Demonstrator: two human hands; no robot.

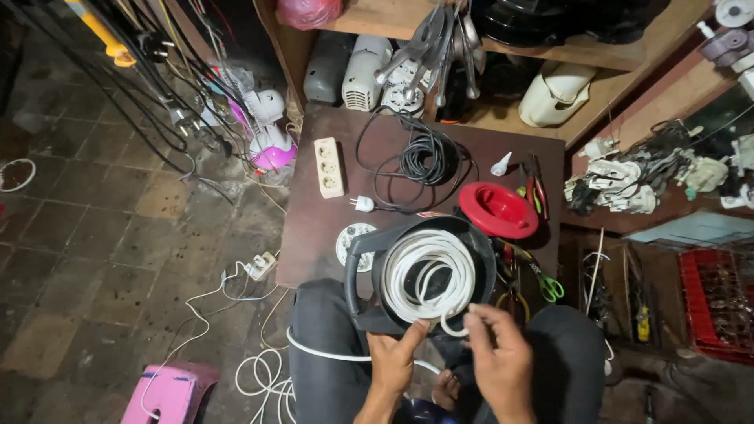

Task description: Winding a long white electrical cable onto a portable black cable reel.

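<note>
**Head view: both hands at a coil of white cable in a black reel**

Head view looks down on a dark reel case [369, 271] resting at the near edge of a small brown table [314, 220], leaning onto the person's lap. Its open face points up toward the camera, with the handle on its left side. Inside lies a coil of white cable [428, 275], wound flat in rings.

The left hand [395, 357] pinches the cable at the coil's near rim, thumb on top. The right hand [496, 353] sits just beside it, fingers narrowly curled around a small loop of the same cable. More white cable trails down across the lap to the floor.

A red round lid [496, 210] lies by the table's right edge, just behind the reel. A cream power strip [329, 166] lies lengthwise near the far left corner, with a black cable bundle [424, 157] beside it toward the far edge. Green-handled scissors [546, 284] lie at the near right corner. A pink stool [169, 392] stands on the floor.
</note>
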